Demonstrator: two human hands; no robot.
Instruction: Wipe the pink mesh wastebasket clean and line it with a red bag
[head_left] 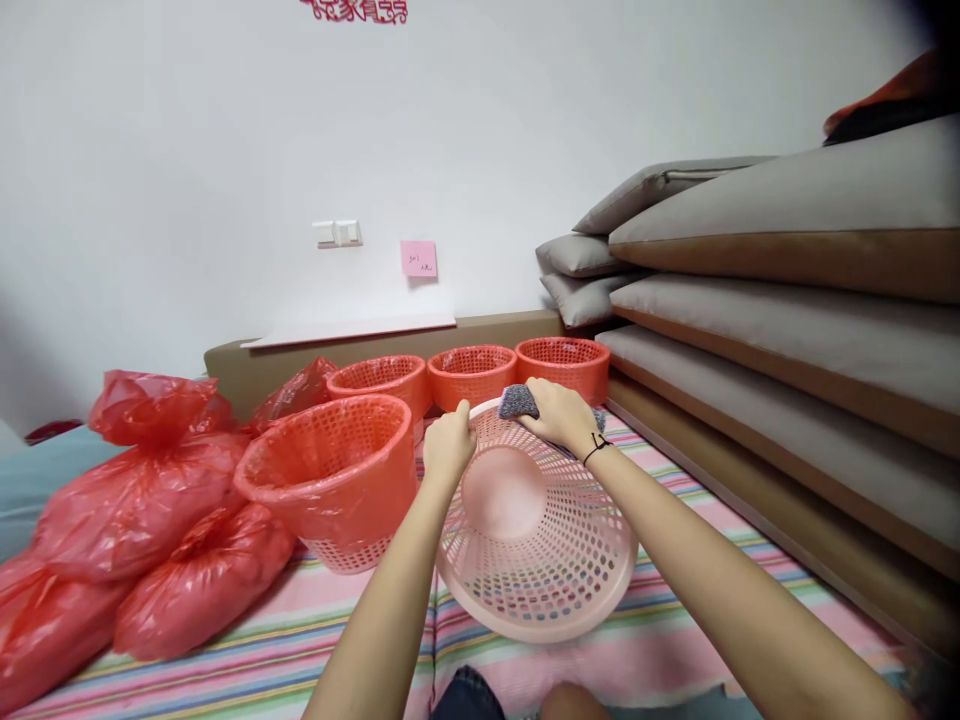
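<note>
A pale pink plastic basket [577, 520] with perforated sides lies tilted in front of me, its open mouth facing me. My left hand [450, 442] is closed on the basket's far rim, thumb on top. Slightly to the right, my right hand [561, 415] presses a dark grey cloth [517, 402] against the same rim. The cloth's other end shows beyond the wrist, and the fingers beneath the hand are hidden. Left of the pink basket stands a basket lined with a red plastic bag [337, 520], upright and apart from my hands.
Three more red-lined baskets [472, 365] stand in a row at the back. Knotted, stuffed red plastic bags [142, 495] are heaped at the left. Grey and brown cushions [787, 310] are stacked along the right side. A striped cloth [247, 660] covers the surface beneath.
</note>
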